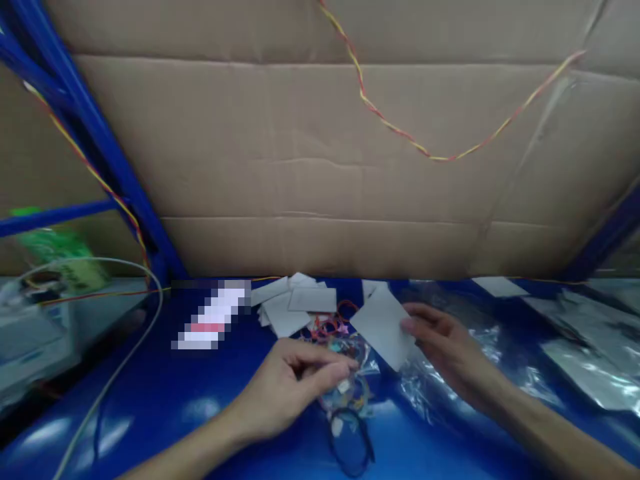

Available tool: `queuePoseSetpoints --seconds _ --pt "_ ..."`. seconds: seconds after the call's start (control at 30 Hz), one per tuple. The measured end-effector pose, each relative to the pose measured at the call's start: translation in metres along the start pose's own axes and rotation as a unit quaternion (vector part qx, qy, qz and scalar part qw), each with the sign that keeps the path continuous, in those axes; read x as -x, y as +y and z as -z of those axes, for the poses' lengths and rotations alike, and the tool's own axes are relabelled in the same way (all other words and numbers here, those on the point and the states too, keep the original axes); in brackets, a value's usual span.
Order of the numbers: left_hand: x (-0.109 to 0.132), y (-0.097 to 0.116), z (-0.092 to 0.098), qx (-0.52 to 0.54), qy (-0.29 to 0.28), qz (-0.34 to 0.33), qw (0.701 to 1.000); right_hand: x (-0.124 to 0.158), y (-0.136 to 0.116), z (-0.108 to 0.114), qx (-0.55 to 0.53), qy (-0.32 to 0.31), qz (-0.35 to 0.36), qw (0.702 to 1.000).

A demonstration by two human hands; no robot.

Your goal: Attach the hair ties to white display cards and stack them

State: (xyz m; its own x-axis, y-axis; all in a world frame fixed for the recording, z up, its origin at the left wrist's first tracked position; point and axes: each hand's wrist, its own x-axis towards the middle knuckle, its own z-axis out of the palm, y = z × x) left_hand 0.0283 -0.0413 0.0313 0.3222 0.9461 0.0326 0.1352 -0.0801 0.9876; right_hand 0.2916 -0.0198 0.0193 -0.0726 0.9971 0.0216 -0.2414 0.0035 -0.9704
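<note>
My right hand (443, 340) pinches a plain white card (383, 327) by its right edge, thumb and fingers together, and tilts it above the table. To its left, my left hand (300, 380) is closed in a pinch with thumb and forefinger pressed together; what lies between the fingertips cannot be made out. Just by those fingertips is a jumble of small colourful pieces (357, 393) with clear plastic around it. A black elastic-looking loop (353, 443) is below the jumble. Red and orange loops (327, 327) lie behind my left hand.
A loose pile of white cards (313, 300) lies at the back. Clear plastic bags (430, 387) spread under my right hand, with more silvery bags (595, 373) at the right. A blurred-out pale item (215, 320) lies left. A grey cable (123, 363) crosses the blue table's (200, 407) left side.
</note>
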Motion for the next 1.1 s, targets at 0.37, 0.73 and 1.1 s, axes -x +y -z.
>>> queuePoseSetpoints --seconds 0.37,0.73,1.1 --pt "0.003 0.003 -0.007 -0.018 -0.072 -0.01 0.997 0.007 -0.002 -0.009 -0.053 -0.05 -0.011 0.997" --pt "0.002 -0.003 -0.015 -0.012 -0.091 0.06 0.994 0.014 0.007 -0.013 -0.002 -0.117 -0.004 0.993" --pt "0.0 -0.007 -0.014 -0.036 -0.093 0.075 0.992 0.017 0.0 -0.013 -0.008 -0.152 0.003 0.988"
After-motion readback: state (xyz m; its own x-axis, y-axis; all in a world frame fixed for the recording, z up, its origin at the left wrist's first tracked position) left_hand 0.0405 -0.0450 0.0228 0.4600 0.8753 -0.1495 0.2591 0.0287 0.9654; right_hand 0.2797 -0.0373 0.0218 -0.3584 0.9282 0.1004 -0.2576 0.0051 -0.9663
